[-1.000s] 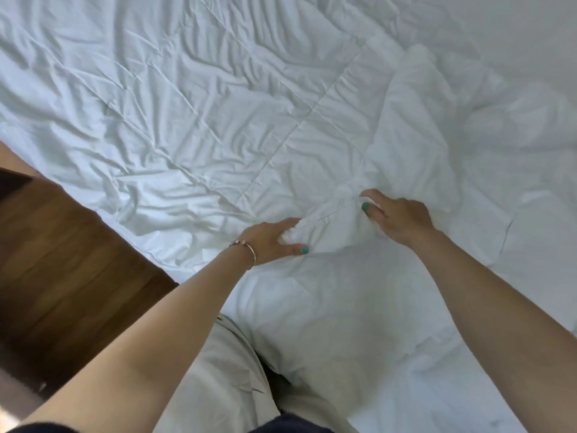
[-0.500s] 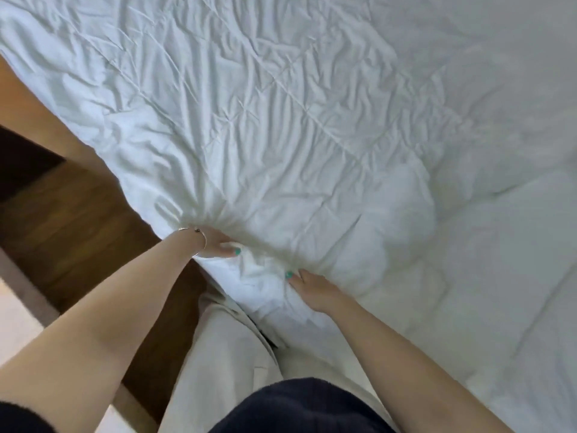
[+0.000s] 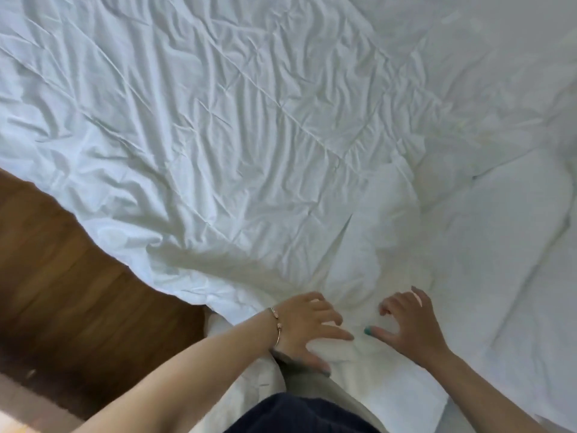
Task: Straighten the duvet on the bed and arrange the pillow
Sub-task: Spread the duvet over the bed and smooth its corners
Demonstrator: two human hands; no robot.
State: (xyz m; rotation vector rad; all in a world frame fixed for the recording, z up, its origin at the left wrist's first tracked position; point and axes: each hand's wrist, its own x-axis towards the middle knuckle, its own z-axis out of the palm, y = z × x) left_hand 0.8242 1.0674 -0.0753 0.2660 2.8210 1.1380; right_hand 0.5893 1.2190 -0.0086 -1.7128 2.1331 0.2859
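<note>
The white, creased duvet (image 3: pixel 249 135) covers nearly the whole view, and its near edge hangs over the side of the bed beside my legs. My left hand (image 3: pixel 307 329), with a thin bracelet on the wrist, is at that near edge and holds a fold of the duvet between its thumb and straight fingers. Close to its right, my right hand (image 3: pixel 409 326) rests on the duvet with spread, loosely bent fingers and its thumb pointing left, holding nothing. A puffy white bulge (image 3: pixel 515 220) lies at the right. I cannot tell a pillow apart from the bedding.
Brown wooden floor (image 3: pixel 62 276) shows at the left, below the duvet's hanging edge. A paler strip of floor or rug (image 3: pixel 18 414) lies at the bottom left corner. My light trousers (image 3: pixel 312 385) and dark top (image 3: pixel 296 414) press against the bedside.
The duvet edge was pulled toward me and now lies flatter. My right hand has let go and spread its fingers. Both hands now sit closer together at the near edge.
</note>
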